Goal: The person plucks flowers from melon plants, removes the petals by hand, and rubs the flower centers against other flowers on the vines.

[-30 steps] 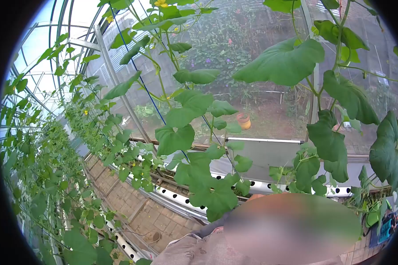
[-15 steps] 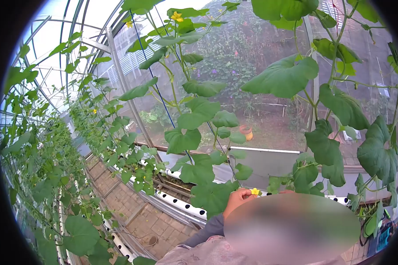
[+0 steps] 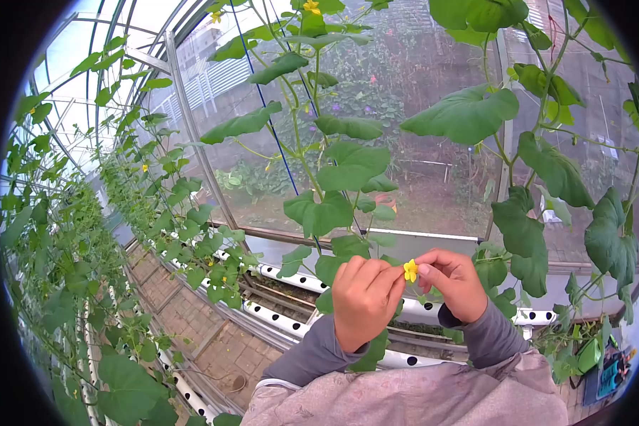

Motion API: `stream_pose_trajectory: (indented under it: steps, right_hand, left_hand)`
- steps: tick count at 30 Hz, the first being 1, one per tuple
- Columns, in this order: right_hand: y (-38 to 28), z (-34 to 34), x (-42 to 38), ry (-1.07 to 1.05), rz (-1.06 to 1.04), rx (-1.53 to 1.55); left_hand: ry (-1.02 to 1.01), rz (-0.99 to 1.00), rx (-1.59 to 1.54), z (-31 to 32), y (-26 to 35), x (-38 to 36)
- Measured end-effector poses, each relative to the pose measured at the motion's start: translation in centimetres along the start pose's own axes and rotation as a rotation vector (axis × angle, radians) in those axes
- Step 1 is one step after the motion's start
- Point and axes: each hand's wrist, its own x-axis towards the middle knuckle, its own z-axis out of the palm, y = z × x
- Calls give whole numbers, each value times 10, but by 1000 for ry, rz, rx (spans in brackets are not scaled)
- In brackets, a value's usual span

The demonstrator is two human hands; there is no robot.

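The yellow flower [image 3: 410, 270] was between the fingertips of both hands, above the white pipe [image 3: 419, 309]. The right hand [image 3: 456, 281] had its grip pinched on the flower; the left hand's [image 3: 366, 298] grip was closed beside it, whatever lay within its fingers hidden from view

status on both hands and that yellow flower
Left hand, right hand: fingers curled, meeting at yellow flower. Exact grip unclear. Leaves nearby, none covering flower.

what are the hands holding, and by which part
A small yellow flower, pinched between the fingertips of the left hand and right hand; whether by stem or petal base is hidden.
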Motion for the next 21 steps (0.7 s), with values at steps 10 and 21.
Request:
stream_pose_trajectory:
  steps: [10,21]
  right_hand:
    - [19,21,18,16,1,111]
    - [10,37,31,296,-408,-292]
  left_hand:
    - [-68,-52,-31,-3,-26,-8]
    - [39,-342,-445,6,-24,4]
